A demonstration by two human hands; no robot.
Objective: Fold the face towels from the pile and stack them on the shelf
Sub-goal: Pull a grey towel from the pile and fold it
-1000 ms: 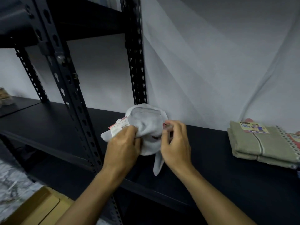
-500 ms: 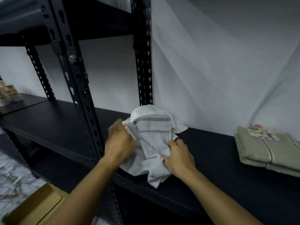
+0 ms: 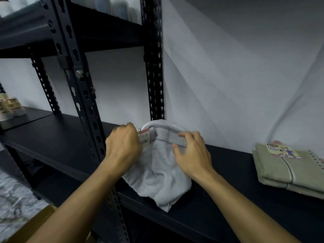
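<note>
A white face towel (image 3: 157, 174) with grey stripes and a paper tag lies rumpled on the black shelf (image 3: 228, 199), its lower corner hanging over the front edge. My left hand (image 3: 122, 148) grips the towel's upper left edge by the tag. My right hand (image 3: 191, 155) hovers over the striped band with fingers curled, its fingertips touching the cloth. Further right on the same shelf sits a stack of folded olive towels (image 3: 287, 169) with a label on top.
A black perforated upright post (image 3: 84, 109) stands just left of my left arm, another post (image 3: 154, 67) behind the towel. Small jars (image 3: 10, 107) sit far left on the shelf. A cardboard box (image 3: 40, 218) lies below on a marbled floor.
The towel has been laid down on the shelf and spread lower. My left hand has shifted up to the tag edge and my right hand up onto the striped band.
</note>
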